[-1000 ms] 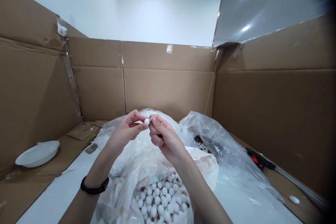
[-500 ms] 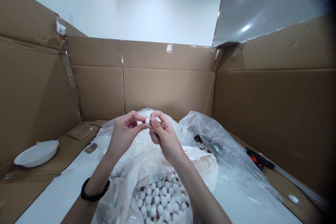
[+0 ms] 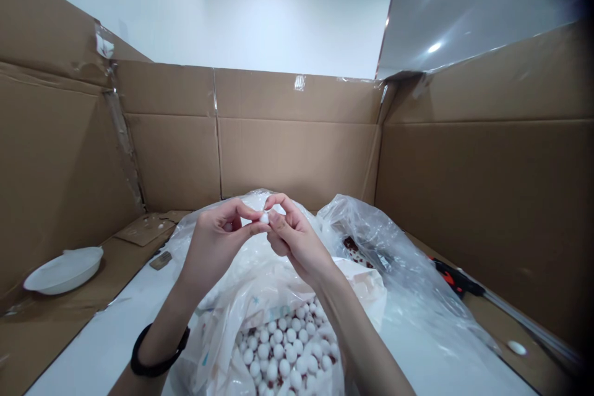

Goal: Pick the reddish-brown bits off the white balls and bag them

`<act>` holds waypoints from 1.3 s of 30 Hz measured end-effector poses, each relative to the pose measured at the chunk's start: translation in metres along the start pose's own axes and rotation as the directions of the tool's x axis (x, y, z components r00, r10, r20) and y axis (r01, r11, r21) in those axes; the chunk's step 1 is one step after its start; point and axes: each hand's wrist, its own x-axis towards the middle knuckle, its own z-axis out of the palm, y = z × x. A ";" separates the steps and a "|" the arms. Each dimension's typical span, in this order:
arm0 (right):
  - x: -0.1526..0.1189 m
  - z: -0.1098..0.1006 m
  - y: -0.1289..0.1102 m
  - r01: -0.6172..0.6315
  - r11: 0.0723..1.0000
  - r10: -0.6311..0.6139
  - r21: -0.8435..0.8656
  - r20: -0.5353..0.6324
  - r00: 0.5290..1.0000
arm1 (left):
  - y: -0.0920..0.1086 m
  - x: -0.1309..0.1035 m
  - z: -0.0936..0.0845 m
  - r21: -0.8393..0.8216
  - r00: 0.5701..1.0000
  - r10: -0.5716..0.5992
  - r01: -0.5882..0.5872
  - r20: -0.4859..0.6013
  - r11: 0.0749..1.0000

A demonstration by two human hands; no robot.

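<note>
Between the fingertips of both hands is a small white ball [image 3: 264, 218], seen above the bags. My left hand [image 3: 218, 232] pinches it from the left between thumb and fingers. From the right, my right hand [image 3: 297, 232] presses thumb and fingers against it; whether a smaller piece is in those fingers is hidden. Below the hands, an open plastic bag [image 3: 227, 334] holds many white balls [image 3: 278, 352] with reddish-brown bits among them. Behind it lies a clear plastic bag [image 3: 343, 213] with more brown and white pieces [image 3: 355, 250] inside.
Cardboard walls [image 3: 297, 148] surround the white table [image 3: 116, 334] on three sides. A white dish [image 3: 65, 271] is at left, near a small brown piece [image 3: 160, 260]. At right lie a black-and-red tool [image 3: 459, 278] with a long rod and a white oval piece [image 3: 516, 348].
Both hands remain together at the white ball. My left hand has shifted slightly right with it, and my right fingers have moved a little on it.
</note>
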 end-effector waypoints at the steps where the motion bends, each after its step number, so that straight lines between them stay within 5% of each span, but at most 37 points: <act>1: -0.001 -0.001 -0.002 -0.011 1.000 0.010 0.013 0.029 1.000 | 0.002 -0.001 0.000 0.018 1.000 0.004 -0.004 0.010 1.000; 8: -0.008 0.001 -0.011 -0.102 0.990 0.103 0.094 -0.002 0.995 | 0.015 -0.007 -0.001 0.067 0.966 0.135 -0.153 0.220 0.986; 13: -0.001 -0.005 -0.011 -0.086 0.875 0.179 0.477 -0.152 0.972 | 0.016 -0.005 -0.007 0.135 0.982 0.128 -0.147 0.138 0.980; 18: 0.010 -0.029 -0.011 0.079 0.612 0.384 0.787 -0.383 0.840 | 0.013 -0.003 -0.015 0.200 0.985 0.160 -0.170 0.065 0.965; 21: 0.014 -0.038 -0.009 0.184 0.557 0.462 0.810 -0.487 0.742 | 0.018 -0.007 -0.014 0.283 0.963 0.217 -0.254 0.157 0.925; 24: 0.015 -0.041 -0.007 0.216 0.548 0.479 0.808 -0.514 0.711 | 0.027 -0.013 -0.009 0.287 0.895 0.193 -0.323 0.402 0.902; 27: 0.016 -0.041 -0.005 0.194 0.538 0.481 0.821 -0.487 0.729 | 0.035 -0.019 -0.004 0.280 0.747 0.070 -0.332 0.662 0.901; 29: 0.017 -0.042 -0.004 0.176 0.537 0.474 0.825 -0.468 0.746 | 0.035 -0.023 -0.001 0.285 0.665 0.002 -0.323 0.747 0.903; 31: 0.017 -0.043 -0.004 0.165 0.539 0.468 0.826 -0.457 0.756 | 0.033 -0.024 0.001 0.288 0.638 -0.031 -0.303 0.770 0.909; 35: 0.018 -0.042 -0.003 0.162 0.536 0.458 0.828 -0.447 0.769 | 0.027 -0.022 0.005 0.319 0.679 -0.071 -0.249 0.731 0.914; 39: 0.017 -0.039 -0.003 0.143 0.560 0.436 0.816 -0.437 0.787 | 0.025 -0.015 0.005 0.403 0.777 -0.126 -0.174 0.617 0.899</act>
